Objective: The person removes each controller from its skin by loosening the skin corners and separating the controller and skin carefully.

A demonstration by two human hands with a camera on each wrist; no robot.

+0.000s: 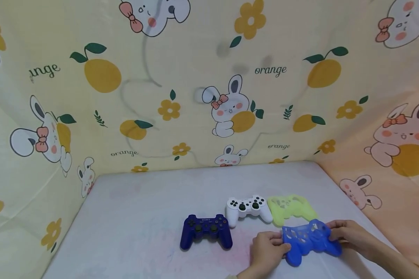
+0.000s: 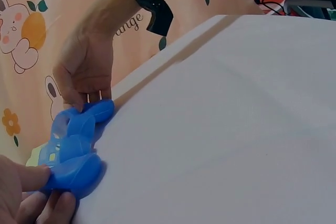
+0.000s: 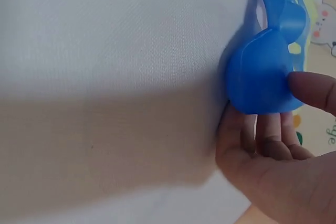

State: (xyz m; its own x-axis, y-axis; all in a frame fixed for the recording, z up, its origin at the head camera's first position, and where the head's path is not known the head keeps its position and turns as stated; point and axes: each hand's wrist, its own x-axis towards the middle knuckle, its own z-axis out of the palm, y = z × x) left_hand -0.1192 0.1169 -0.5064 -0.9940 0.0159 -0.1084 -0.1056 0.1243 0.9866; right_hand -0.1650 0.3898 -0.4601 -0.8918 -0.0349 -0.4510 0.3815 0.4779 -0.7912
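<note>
A blue silicone controller cover (image 1: 309,240) with cut-out holes is held between both hands near the table's front right. My left hand (image 1: 268,251) pinches its left grip, thumb on top and fingers beneath, as the left wrist view shows. At the other end, my right hand (image 1: 352,237) pinches the right grip; in the right wrist view the thumb lies on one side of the blue cover (image 3: 265,74) and the fingers on the other. Just behind it lies a yellow-green controller cover (image 1: 283,213), its near edge close to the blue one.
A white game controller (image 1: 248,209) lies left of the yellow-green cover. Further left and nearer sits a dark blue game controller (image 1: 206,231). The white-covered table (image 1: 132,217) is bordered by patterned cloth walls (image 1: 195,147) at the back and sides.
</note>
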